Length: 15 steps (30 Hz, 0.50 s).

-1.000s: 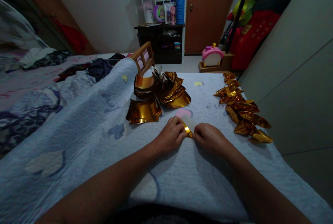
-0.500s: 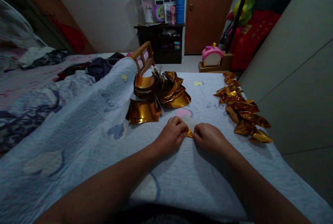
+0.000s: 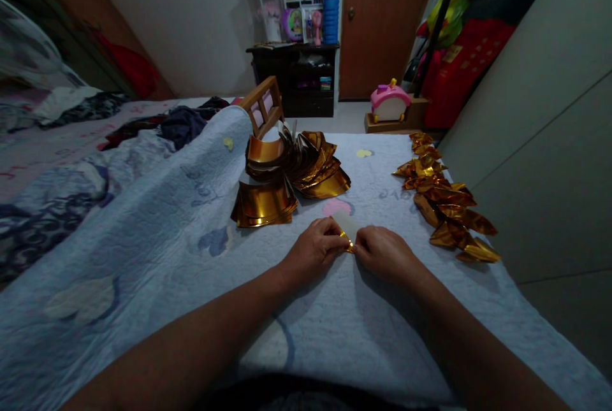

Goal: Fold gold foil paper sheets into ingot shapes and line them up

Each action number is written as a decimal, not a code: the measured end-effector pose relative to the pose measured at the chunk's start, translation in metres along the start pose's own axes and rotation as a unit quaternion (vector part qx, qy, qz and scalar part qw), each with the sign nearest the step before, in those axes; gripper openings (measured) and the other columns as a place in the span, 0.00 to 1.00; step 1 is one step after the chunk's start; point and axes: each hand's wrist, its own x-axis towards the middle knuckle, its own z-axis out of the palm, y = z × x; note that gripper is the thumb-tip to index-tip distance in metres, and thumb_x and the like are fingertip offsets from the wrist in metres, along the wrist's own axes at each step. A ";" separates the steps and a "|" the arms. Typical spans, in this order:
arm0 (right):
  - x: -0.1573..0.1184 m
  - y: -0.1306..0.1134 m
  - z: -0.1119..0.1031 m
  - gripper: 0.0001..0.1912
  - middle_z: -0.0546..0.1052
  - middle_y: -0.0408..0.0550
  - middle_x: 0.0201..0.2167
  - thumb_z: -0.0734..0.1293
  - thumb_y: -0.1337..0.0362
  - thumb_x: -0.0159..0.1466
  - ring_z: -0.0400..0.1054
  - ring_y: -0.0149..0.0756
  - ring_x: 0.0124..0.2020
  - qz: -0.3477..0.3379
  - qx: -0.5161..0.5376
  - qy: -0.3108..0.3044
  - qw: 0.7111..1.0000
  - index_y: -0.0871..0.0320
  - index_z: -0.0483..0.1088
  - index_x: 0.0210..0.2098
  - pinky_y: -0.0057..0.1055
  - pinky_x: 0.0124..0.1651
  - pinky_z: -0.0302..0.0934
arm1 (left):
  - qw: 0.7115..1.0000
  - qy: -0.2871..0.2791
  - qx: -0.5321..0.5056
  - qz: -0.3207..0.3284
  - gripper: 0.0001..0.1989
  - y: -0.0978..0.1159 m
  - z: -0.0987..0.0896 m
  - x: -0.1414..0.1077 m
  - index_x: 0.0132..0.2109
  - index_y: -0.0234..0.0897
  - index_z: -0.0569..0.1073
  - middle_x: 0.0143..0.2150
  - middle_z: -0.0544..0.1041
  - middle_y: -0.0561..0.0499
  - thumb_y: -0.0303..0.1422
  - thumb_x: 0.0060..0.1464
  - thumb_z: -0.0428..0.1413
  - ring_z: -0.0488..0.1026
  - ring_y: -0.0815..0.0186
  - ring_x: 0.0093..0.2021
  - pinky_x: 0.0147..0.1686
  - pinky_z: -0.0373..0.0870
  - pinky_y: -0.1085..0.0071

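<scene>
where the two hands meet on the pale blue quilt (image 3: pixel 157 239), one small gold foil sheet (image 3: pixel 347 239) lies between them, pinched at both sides. left hand (image 3: pixel 313 250): fingers curled shut on the sheet's left edge, knuckles up. right hand (image 3: pixel 386 253): fingers likewise closed on the sheet's right edge, the two sets of fingertips nearly touching. the sheet itself: mostly hidden, a gold corner showing toward the hands and a pale reverse side toward 12 o'clock; it rests on the quilt. at 11 o'clock of the hands, near: stack of flat gold sheets (image 3: pixel 264 204), and behind it a fanned, curling heap of gold sheets (image 3: pixel 306 162). at 2 o'clock, well apart from the hands: row of folded gold pieces (image 3: pixel 444 197), running along the quilt's right edge beside a grey cabinet wall (image 3: pixel 540 130). at 12 o'clock, far: pink toy (image 3: pixel 389 100) on the floor, dark shelf unit (image 3: pixel 294 76), brown door (image 3: pixel 382 16).
</scene>
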 end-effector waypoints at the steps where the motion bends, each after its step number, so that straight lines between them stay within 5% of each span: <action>1: 0.000 0.000 0.000 0.15 0.81 0.54 0.33 0.60 0.62 0.68 0.73 0.39 0.32 -0.001 -0.001 -0.001 1.000 0.59 0.77 0.34 0.32 0.31 0.49 | 1.000 0.002 0.002 0.001 0.07 -0.001 0.001 0.000 0.43 0.42 0.81 0.42 0.74 0.48 0.29 0.62 0.58 0.70 0.62 0.45 0.47 0.69 0.65; 15: 0.000 0.004 0.008 0.09 0.78 0.53 0.35 0.62 0.64 0.68 0.69 0.40 0.36 -0.018 0.021 0.033 0.999 0.59 0.73 0.37 0.33 0.36 0.51 | 0.999 0.020 -0.008 -0.031 0.04 0.000 0.004 0.004 0.40 0.40 0.82 0.40 0.75 0.48 0.29 0.58 0.62 0.70 0.61 0.44 0.46 0.68 0.65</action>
